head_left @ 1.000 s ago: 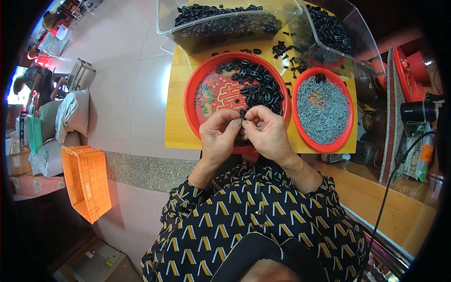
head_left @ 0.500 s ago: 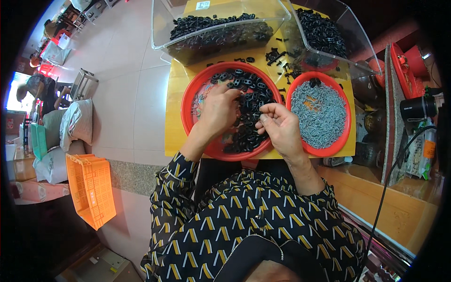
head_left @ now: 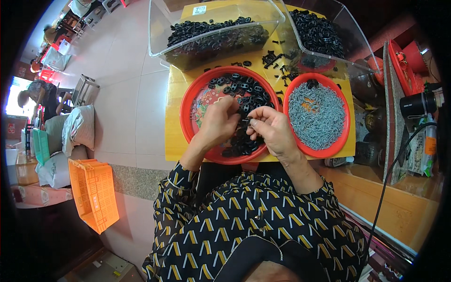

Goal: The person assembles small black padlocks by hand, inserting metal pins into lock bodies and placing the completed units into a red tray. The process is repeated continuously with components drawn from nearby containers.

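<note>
My left hand (head_left: 218,123) is over the round red tray (head_left: 186,127), its fingers curled down among small black oval plastic parts (head_left: 251,89); its fingertips are hidden. Close by on its right, my right hand (head_left: 273,130) pinches something small between thumb and forefinger. A thin light sliver shows at that pinch, too small to name. The black parts are heaped on the tray's middle and right side, and its patterned base shows on the left. Right of this tray, a red oval tray (head_left: 346,120) holds many small silvery screws (head_left: 315,127), with a few black pieces at its far end.
Two clear plastic bins, a left one (head_left: 159,40) and a right one (head_left: 361,49), hold more black parts at the back of the yellow table (head_left: 174,145). Loose black pieces (head_left: 272,58) lie between them. An orange crate (head_left: 96,195) is at left. A black cable (head_left: 386,181) hangs at right.
My right hand has moved a little left, closer to my left hand. My left hand has shifted slightly lower in the tray. The whole view has shifted slightly.
</note>
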Action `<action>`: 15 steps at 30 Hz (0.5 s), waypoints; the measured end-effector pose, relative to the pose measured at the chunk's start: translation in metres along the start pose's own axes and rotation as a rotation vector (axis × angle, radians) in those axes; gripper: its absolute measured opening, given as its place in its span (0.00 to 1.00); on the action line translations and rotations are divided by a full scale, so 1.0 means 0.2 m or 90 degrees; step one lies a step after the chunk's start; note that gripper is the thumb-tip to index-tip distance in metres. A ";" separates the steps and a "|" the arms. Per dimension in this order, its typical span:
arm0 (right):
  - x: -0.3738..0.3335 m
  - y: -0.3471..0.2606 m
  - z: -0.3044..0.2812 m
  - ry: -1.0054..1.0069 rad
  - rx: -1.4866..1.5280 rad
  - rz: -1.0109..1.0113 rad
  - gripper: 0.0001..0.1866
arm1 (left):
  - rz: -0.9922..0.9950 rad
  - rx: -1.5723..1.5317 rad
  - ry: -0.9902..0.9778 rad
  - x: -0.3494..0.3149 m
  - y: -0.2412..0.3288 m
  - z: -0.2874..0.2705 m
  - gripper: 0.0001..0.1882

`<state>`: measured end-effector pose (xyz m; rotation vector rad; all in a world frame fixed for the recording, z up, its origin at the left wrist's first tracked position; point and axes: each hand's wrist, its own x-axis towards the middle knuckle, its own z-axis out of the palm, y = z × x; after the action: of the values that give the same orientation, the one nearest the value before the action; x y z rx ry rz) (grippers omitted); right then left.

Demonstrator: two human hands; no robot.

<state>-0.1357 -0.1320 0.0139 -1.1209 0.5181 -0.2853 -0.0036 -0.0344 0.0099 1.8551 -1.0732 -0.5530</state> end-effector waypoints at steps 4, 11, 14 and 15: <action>-0.01 -0.02 0.01 -0.026 0.045 0.018 0.07 | -0.159 -0.528 0.021 -0.12 0.01 -0.01 0.11; -0.04 -0.04 0.12 0.009 -0.038 -0.008 0.05 | -0.164 -0.774 0.059 -0.27 -0.05 0.02 0.14; -0.05 -0.05 0.16 0.024 -0.093 -0.025 0.05 | -0.131 -0.790 0.074 -0.29 -0.06 0.03 0.14; -0.06 -0.05 0.16 0.029 -0.119 -0.028 0.05 | -0.127 -0.791 0.072 -0.30 -0.06 0.03 0.14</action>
<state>-0.1280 -0.1052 0.0367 -1.3105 0.5693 -0.3059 -0.0340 0.0154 -0.0065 0.8527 -0.2722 -0.9323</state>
